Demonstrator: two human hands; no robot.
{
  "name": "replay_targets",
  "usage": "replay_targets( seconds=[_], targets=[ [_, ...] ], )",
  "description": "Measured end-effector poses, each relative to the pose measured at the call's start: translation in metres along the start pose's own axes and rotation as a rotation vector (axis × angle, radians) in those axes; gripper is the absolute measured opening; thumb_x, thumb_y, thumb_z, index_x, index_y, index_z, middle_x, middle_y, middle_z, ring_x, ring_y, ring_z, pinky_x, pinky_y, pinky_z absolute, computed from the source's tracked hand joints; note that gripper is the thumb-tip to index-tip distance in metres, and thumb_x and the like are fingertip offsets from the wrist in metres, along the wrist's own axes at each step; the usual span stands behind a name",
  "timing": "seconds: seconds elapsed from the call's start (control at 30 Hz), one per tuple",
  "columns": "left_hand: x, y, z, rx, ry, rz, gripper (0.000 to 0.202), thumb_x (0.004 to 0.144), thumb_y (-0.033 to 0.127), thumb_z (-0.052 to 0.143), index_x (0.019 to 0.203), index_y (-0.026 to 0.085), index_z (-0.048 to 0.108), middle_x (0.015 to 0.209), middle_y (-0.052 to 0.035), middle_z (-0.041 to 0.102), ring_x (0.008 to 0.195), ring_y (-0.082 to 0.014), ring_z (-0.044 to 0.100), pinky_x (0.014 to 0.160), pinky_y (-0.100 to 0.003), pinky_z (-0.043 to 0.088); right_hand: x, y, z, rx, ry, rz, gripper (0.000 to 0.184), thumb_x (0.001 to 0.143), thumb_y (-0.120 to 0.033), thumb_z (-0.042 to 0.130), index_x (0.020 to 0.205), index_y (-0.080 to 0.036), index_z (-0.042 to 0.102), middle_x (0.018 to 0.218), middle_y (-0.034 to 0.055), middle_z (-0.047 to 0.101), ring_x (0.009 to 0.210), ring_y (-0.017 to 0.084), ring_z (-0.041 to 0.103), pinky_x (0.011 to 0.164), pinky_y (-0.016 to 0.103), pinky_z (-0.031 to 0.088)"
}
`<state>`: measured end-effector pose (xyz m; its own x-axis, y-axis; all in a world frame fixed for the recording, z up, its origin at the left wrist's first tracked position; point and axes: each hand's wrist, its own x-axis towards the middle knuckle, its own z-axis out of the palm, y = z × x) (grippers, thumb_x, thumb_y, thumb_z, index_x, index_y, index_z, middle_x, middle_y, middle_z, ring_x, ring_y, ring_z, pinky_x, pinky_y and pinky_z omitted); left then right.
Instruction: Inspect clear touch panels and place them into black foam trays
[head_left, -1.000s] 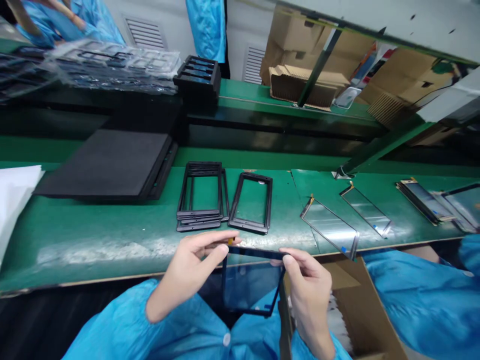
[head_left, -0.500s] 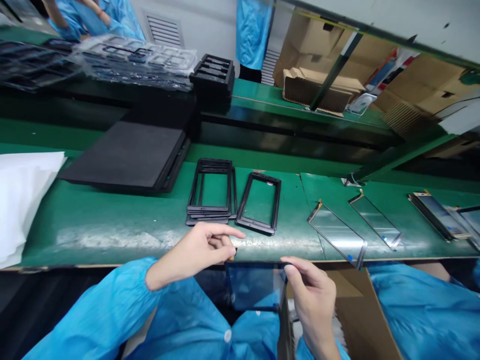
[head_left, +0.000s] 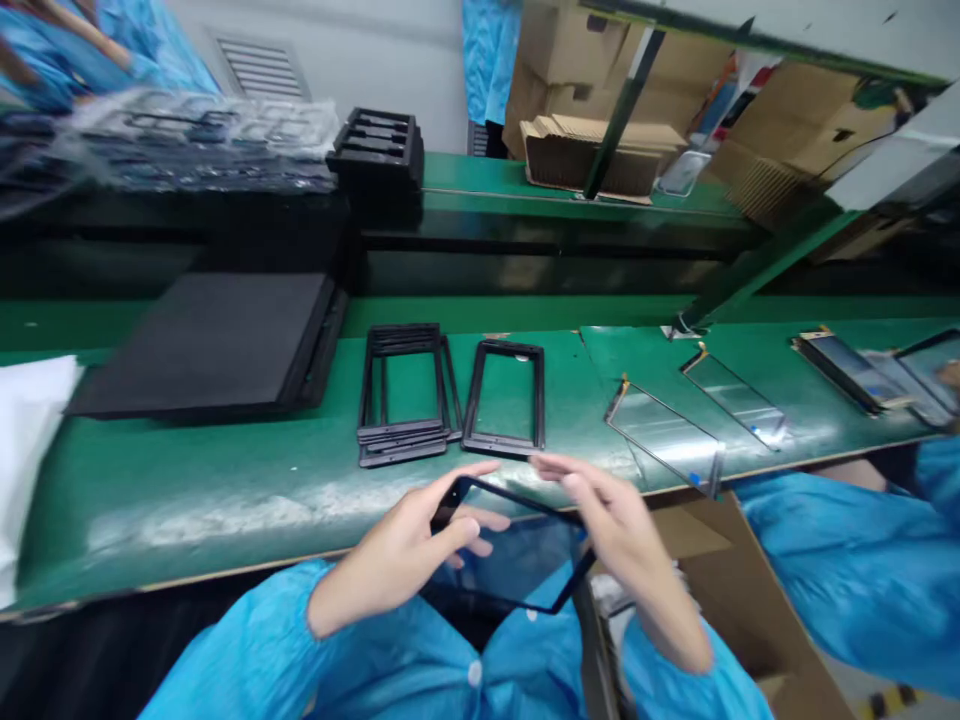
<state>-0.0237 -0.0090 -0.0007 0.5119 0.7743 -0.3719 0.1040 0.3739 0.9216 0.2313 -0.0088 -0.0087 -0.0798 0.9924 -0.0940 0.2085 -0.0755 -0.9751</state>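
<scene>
Both my hands hold a dark glass panel (head_left: pixel 525 555) with a black border, tilted above my lap at the table's front edge. My left hand (head_left: pixel 420 545) grips its left edge, thumb on top and fingers underneath. My right hand (head_left: pixel 611 525) holds the right side with fingers stretched over the upper edge. Just beyond, on the green table (head_left: pixel 225 470), lie a single black frame (head_left: pixel 505 410) and a stack of black frames (head_left: pixel 405 392).
Clear glass panels (head_left: pixel 664 437) lie to the right on the table. A black foam pad (head_left: pixel 206 342) and white sheets (head_left: pixel 26 440) sit at the left. An open cardboard box (head_left: pixel 720 590) is at my right knee. A co-worker's blue sleeve (head_left: pixel 840 580) is at the right.
The panel has been raised and turned from hanging nearly upright to lying flatter and skewed. Both hands shifted their grip, the right hand moving up over its far edge.
</scene>
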Motion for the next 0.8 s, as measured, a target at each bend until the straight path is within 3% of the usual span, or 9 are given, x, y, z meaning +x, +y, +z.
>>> replay_targets(
  seconds=[0.13, 0.27, 0.37, 0.57, 0.8],
  targets=[
    [-0.005, -0.002, -0.004, -0.155, 0.145, 0.025, 0.064, 0.104, 0.050, 0.060, 0.158, 0.021, 0.042, 0.124, -0.0195, 0.079, 0.096, -0.0293, 0.082, 0.072, -0.029, 0.063, -0.004, 0.026, -0.027, 0.151, 0.187, 0.187, 0.047, 0.091, -0.064, 0.071, 0.087, -0.019, 0.085, 0.085, 0.0136, 0.085, 0.080, 0.031, 0.082, 0.079, 0.039, 0.065],
    [-0.004, -0.002, 0.004, -0.195, 0.268, 0.045, 0.072, 0.099, 0.055, 0.066, 0.157, 0.018, 0.042, 0.120, -0.0206, 0.080, 0.092, -0.0301, 0.083, 0.068, -0.029, 0.063, -0.005, 0.024, -0.017, 0.436, 0.311, 0.271, 0.050, 0.073, -0.070, 0.083, 0.076, -0.020, 0.081, 0.056, 0.0102, 0.076, 0.059, 0.031, 0.078, 0.061, 0.039, 0.065],
    [-0.002, -0.005, 0.006, -0.206, 0.325, 0.038, 0.075, 0.097, 0.056, 0.069, 0.156, 0.016, 0.044, 0.116, -0.0200, 0.081, 0.089, -0.0299, 0.083, 0.066, -0.029, 0.064, -0.005, 0.017, -0.008, 0.469, 0.319, 0.277, 0.046, 0.068, -0.066, 0.089, 0.075, -0.021, 0.081, 0.056, 0.0079, 0.077, 0.056, 0.029, 0.077, 0.059, 0.036, 0.065],
    [-0.003, -0.013, 0.000, -0.185, 0.315, 0.026, 0.077, 0.097, 0.056, 0.069, 0.158, 0.017, 0.041, 0.118, -0.0208, 0.081, 0.090, -0.0316, 0.083, 0.065, -0.032, 0.065, -0.010, 0.018, -0.009, 0.396, 0.296, 0.194, 0.041, 0.081, -0.062, 0.083, 0.082, -0.021, 0.082, 0.063, 0.0068, 0.080, 0.061, 0.025, 0.079, 0.064, 0.031, 0.064],
    [-0.007, -0.008, 0.005, -0.221, 0.387, 0.040, 0.074, 0.091, 0.055, 0.076, 0.151, 0.017, 0.053, 0.109, -0.0184, 0.083, 0.083, -0.0312, 0.083, 0.061, -0.030, 0.064, -0.015, 0.009, -0.008, 0.317, 0.245, 0.102, 0.034, 0.092, -0.056, 0.075, 0.088, -0.022, 0.082, 0.066, 0.0042, 0.081, 0.065, 0.021, 0.080, 0.073, 0.028, 0.063]
  ],
)
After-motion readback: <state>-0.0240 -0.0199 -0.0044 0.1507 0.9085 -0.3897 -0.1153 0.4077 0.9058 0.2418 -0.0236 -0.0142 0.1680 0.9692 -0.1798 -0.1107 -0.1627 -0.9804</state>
